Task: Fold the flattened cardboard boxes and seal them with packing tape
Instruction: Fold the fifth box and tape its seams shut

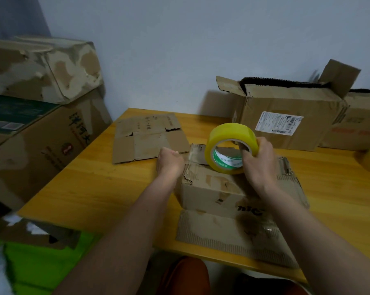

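Now right hand (259, 160) grips tape roll (230, 147) atop box (211, 188); left hand (169, 162) seemingly pinches tape.

From my remote seat I see two bare forearms reaching in from the bottom edge, with no sleeves, watch, rings or gloves on them. They end in the bare left hand (169, 162) and the bare right hand (259, 161), both with short, plain nails where fingertips show. Below the table edge, a rust-orange garment (185, 275) covers the person's lap, its cloth smooth and unpatterned; I cannot tell whether it is trousers or shorts.
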`<state>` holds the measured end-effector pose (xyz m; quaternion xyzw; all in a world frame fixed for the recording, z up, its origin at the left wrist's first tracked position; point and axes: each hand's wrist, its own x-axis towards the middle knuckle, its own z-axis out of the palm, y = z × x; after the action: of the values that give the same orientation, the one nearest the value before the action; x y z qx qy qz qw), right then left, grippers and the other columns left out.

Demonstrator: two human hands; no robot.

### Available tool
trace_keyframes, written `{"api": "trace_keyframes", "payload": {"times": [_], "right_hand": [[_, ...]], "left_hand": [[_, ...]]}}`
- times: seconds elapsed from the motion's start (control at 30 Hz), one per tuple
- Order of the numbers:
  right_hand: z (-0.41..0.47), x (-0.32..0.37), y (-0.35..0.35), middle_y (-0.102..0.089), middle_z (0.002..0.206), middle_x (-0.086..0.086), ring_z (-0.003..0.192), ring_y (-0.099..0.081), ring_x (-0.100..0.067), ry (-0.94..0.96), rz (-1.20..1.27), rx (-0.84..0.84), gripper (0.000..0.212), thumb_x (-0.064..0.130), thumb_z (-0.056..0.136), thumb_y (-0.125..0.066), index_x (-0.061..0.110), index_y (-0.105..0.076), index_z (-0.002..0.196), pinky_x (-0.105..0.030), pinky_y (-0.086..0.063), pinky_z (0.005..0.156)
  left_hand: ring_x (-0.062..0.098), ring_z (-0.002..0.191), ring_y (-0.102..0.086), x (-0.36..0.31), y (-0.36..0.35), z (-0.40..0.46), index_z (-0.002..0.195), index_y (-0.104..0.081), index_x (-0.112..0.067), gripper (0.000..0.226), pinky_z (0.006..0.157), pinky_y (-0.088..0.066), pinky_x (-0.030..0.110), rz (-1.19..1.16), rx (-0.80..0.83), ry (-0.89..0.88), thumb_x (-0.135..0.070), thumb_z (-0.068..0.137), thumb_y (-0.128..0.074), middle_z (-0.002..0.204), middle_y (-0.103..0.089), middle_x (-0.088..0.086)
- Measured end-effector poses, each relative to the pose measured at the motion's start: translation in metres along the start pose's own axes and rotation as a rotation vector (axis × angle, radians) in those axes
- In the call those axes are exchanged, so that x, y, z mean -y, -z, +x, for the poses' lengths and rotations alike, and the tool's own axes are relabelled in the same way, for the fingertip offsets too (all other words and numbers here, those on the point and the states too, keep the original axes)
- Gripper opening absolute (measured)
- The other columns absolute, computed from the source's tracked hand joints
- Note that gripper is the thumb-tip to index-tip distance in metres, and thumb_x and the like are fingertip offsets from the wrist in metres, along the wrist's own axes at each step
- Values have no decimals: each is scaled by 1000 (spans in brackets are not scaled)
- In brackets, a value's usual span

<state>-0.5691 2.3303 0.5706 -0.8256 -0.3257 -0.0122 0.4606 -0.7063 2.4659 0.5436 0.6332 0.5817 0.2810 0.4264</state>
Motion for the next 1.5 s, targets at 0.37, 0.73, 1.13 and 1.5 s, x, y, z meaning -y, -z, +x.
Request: {"api": "trace_keyframes", "payload": {"times": [0.37,0.73,1.13,1.5], "right_hand": [[0,-7,6,-57,109,-13,100,-54,-29,-64,67,115,23,6,85,-57,13,-53,106,-47,-47,88],[-1,-10,4,-54,112,-11,96,-52,-22,-71,127,108,21,10,88,-58,19,-48,105,-32,-39,77],[1,-9,23,-54,91,-1,90,-52,-20,-41,186,198,23,2,88,-54,16,-48,105,-33,-41,75],[7,-50,55,-61,104,-8,96,-58,-26,-196,149,41,24,15,86,-67,13,-55,107,-43,-50,86]], "left_hand": [[19,51,-42,1,6,-9,135,-41,-5,43,42,-35,24,346,477,119,-34,104,-34,72,-54,11],[13,148,8,2,5,-42,154,6,-23,93,121,-4,43,332,522,-521,-74,87,-34,162,9,-6],[17,146,19,-1,2,-43,151,20,-11,148,117,8,34,964,452,-684,-98,50,-44,159,22,4],[20,146,21,-8,1,-49,151,18,-11,142,115,10,33,1050,483,-683,-97,55,-40,159,24,6]]}}
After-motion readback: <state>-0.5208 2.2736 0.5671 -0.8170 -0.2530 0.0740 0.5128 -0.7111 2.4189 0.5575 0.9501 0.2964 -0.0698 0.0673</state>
